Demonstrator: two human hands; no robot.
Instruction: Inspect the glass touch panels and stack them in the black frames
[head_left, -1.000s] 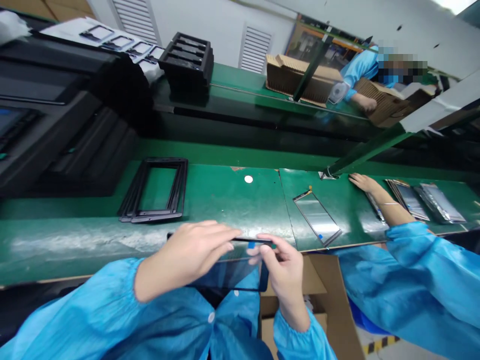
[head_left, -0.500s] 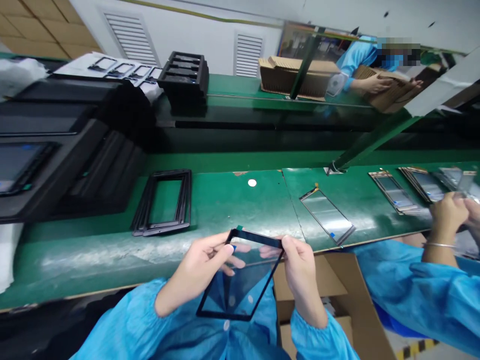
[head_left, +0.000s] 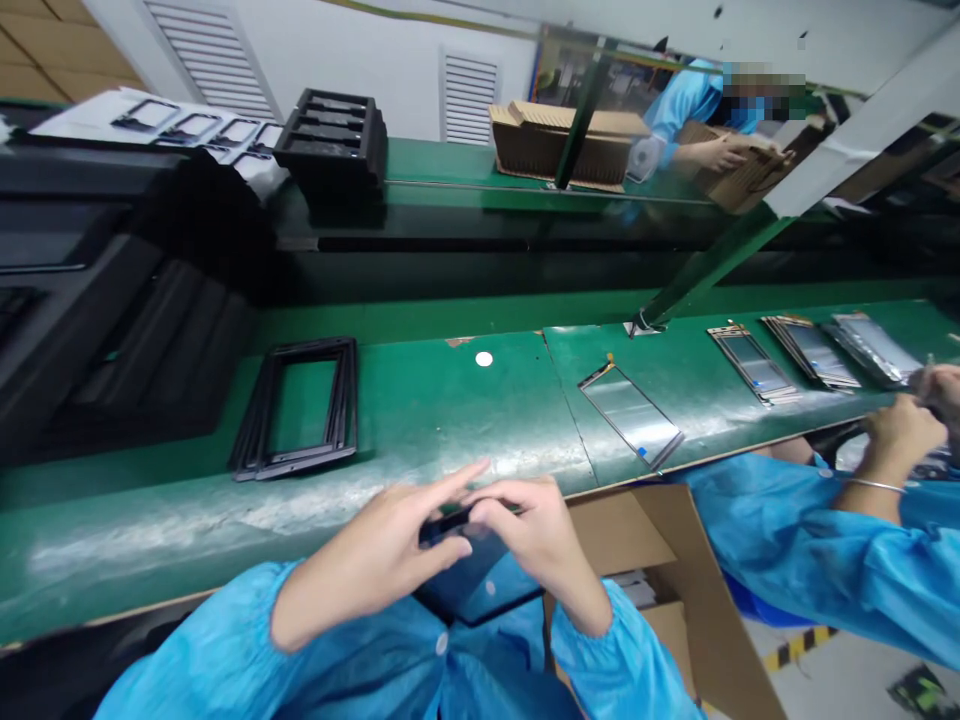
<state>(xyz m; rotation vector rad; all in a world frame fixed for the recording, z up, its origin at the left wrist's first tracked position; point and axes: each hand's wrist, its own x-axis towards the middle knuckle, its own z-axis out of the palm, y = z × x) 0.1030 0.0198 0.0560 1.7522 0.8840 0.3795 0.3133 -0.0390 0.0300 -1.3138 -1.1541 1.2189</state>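
I hold a black-bordered glass touch panel (head_left: pixel 487 585) low in front of my chest, tilted and partly covered by my hands. My left hand (head_left: pixel 375 550) is at its upper left corner, thumb in front and fingers stretched along the far side. With thumb and fingers, my right hand (head_left: pixel 536 530) pinches the upper edge; the fingertips of both hands almost meet. Beyond them on the green bench, a stack of black frames (head_left: pixel 300 405) lies to the left. A separate clear panel (head_left: pixel 630 415) with an orange tab lies to the right.
Black foam trays (head_left: pixel 135 360) are piled at the left. More panels (head_left: pixel 750 365) lie along the right of the bench (head_left: pixel 420 400). A green post (head_left: pixel 712 265) slants up from it. Below is an open carton (head_left: pixel 694 560). A co-worker's hand (head_left: pixel 904 435) is at the far right.
My hands have drawn together over the panel's upper edge, and the panel has tipped flatter and is more covered. The view has shifted slightly, moving the bench items leftward.
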